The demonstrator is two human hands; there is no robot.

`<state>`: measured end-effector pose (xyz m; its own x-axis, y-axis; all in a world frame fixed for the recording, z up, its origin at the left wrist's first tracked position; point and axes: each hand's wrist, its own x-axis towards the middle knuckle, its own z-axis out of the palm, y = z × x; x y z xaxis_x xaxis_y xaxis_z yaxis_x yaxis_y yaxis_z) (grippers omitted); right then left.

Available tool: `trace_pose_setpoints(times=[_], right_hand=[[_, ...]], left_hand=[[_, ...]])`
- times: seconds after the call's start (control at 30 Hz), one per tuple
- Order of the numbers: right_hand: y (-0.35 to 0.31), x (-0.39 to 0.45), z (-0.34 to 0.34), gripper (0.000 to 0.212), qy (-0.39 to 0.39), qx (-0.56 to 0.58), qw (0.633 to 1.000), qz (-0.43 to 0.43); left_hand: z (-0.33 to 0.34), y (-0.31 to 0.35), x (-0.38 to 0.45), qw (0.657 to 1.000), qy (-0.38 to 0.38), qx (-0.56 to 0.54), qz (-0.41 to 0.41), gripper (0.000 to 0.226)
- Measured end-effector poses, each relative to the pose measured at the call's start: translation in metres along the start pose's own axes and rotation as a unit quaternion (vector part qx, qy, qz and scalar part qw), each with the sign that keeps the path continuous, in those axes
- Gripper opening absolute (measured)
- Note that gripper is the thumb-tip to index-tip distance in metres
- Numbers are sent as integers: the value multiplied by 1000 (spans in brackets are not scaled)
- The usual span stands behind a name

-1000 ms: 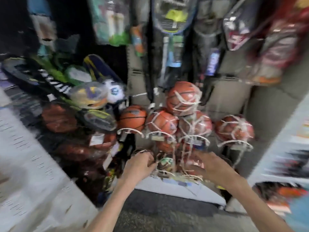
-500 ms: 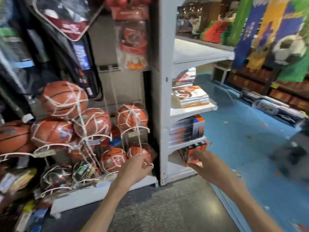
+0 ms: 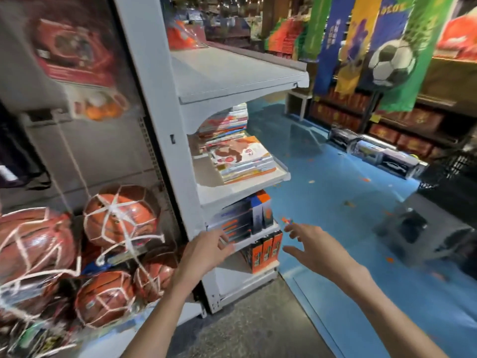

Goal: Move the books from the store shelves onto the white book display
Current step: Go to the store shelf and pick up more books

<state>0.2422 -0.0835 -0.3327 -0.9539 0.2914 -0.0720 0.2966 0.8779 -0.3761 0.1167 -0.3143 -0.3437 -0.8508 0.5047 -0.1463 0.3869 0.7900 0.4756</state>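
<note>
A white shelf unit (image 3: 165, 104) stands ahead. On its middle shelf lies a stack of picture books (image 3: 242, 160), with a second stack of books (image 3: 227, 124) behind it. The top shelf (image 3: 232, 71) is bare. My left hand (image 3: 204, 251) reaches out in front of the lower shelf edge, fingers loosely extended, holding nothing. My right hand (image 3: 312, 245) is stretched forward to the right of the shelves, fingers spread, also holding nothing.
Boxed goods (image 3: 247, 218) fill the lower shelf, with orange boxes (image 3: 265, 250) beneath. Netted basketballs (image 3: 118, 218) hang at the left. A blue floor (image 3: 335, 197) opens to the right, with banners (image 3: 382, 47) and dark crates (image 3: 374, 151) beyond.
The view has swung right from the basketball rack to the white shelves, which are now closer. Both hands stay raised and empty, now in front of the lower shelves.
</note>
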Motion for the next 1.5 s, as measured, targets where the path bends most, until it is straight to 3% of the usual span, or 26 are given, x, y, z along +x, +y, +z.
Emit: trace_pose_setpoints(times=[0.23, 0.5, 0.63, 0.8, 0.93, 1.1, 1.3, 1.5], right_hand=[[25, 130, -43, 43, 15, -12, 999, -49], [47, 259, -59, 50, 12, -35, 991, -131], [60, 327, -54, 49, 10, -41, 981, -191], [71, 403, -43, 50, -14, -28, 958, -284], [76, 436, -37, 66, -33, -26, 943, -330], [85, 460, -34, 78, -54, -59, 917, -392], [81, 468, -42, 67, -69, -113, 882, -453], [68, 464, -50, 79, -92, -221, 831, -503]], left_hand=[[-14, 30, 132, 1000, 18, -22, -11, 22], [6, 49, 224, 997, 44, -48, -37, 21], [16, 55, 260, 993, 53, -67, -80, 21], [23, 63, 292, 978, 120, -91, -147, 24], [26, 72, 304, 971, 135, -71, -185, 35], [27, 72, 310, 962, 144, -79, -217, 33], [22, 68, 312, 958, 140, -114, -223, 28], [23, 66, 308, 947, 135, -178, -229, 33]])
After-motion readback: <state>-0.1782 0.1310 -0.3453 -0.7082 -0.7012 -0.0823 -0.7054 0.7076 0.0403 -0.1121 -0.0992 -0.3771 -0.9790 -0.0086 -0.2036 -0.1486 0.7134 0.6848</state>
